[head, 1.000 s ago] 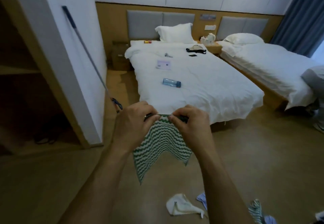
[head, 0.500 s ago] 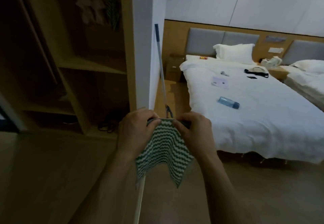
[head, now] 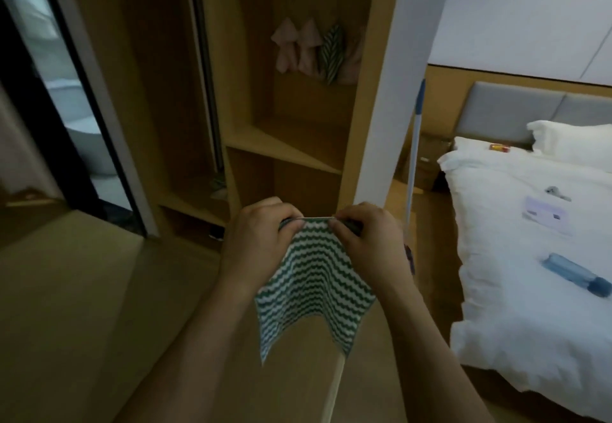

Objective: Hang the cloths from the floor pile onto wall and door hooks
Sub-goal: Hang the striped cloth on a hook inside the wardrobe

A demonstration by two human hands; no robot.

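Holding: left hand [head: 256, 240] + right hand [head: 367, 240] pinch top edge of green-white striped cloth [head: 313, 285], fingers closed on it, edge taut btwn them.
Cloth pos: centre frame, hangs free below hands.
Hung cloths [head: 311, 50]: 12 o'clock, inside wooden closet [head: 298, 144].
Bed [head: 530, 257]: 3 o'clock.
Mop handle [head: 415, 144]: 2 o'clock, leans on wall.

Bed [head: 530, 257] cut off right; doorway [head: 66, 108] blurred.

I've turned left, away from the bed [head: 530, 257], and the open wardrobe [head: 298, 144] now faces me. The floor pile has dropped out of sight. Hung cloths [head: 311, 50] inside it sit nearer now.
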